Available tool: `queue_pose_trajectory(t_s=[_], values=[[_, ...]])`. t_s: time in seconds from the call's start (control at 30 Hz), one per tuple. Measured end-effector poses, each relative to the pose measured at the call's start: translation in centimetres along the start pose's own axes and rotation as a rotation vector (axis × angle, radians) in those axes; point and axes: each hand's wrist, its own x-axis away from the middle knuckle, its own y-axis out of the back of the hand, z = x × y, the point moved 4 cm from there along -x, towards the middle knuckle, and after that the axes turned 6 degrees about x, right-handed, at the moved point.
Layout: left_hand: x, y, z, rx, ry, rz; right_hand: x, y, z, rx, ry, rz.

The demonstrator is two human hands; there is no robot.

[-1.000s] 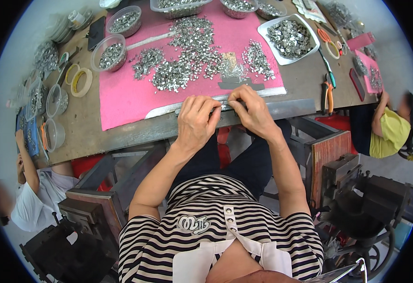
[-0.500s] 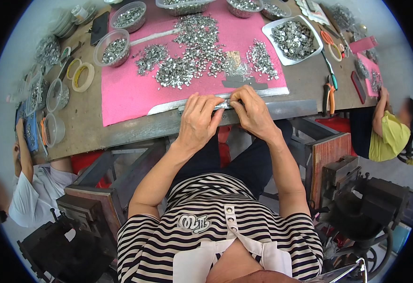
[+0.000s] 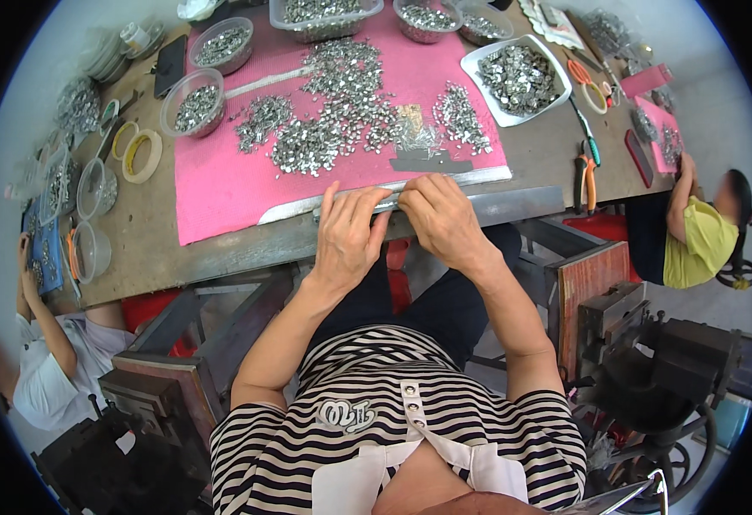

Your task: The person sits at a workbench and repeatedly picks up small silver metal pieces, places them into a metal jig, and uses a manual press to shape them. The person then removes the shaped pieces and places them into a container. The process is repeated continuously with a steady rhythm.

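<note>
At the near edge of the table, both my hands work on a narrow silvery metal strip. My left hand is closed on its left part, thumb below and fingers on top. Close beside it, my right hand has its fingertips pinched together at the strip's right part; anything small between them is hidden. Just beyond my hands lies a dark flat bar on a pink mat, with thin shiny pieces behind it. Piles of small metal parts spread over the mat.
Clear tubs of metal parts line the back, with a white tray at right. Orange-handled pliers lie right, tape rolls left. A person in yellow sits right, another in white left.
The view has shifted slightly, so the table appears a little further left. My fingers have changed position along the strip, and my right fingers are drawn closer together.
</note>
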Motion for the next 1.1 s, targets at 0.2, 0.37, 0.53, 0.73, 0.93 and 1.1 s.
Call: queue_pose_trajectory(t_s=[0.2, 0.37, 0.53, 0.73, 0.93, 1.1], values=[[0.5, -0.3, 0.0, -0.035, 0.003, -0.016, 0.6, 0.8, -5.3, -0.056, -0.326, -0.136], [0.5, -0.4, 0.1, -0.021, 0.001, -0.024, 0.5, -0.3, -7.6, 0.002, -0.412, -0.114], [0.7, -0.3, 0.2, -0.023, 0.005, -0.025, -0.5, -1.1, -6.9, -0.034, -0.406, -0.026], [0.5, -0.4, 0.2, -0.025, 0.003, -0.025, -1.8, -1.7, -8.0, -0.074, -0.387, 0.151], [0.7, -0.4, 0.3, -0.028, -0.006, -0.026, -1.3, -1.9, -6.3, -0.119, -0.360, 0.141], [0.5, -0.4, 0.2, -0.027, -0.008, -0.018, -1.5, -1.3, -6.0, -0.177, -0.341, 0.129]])
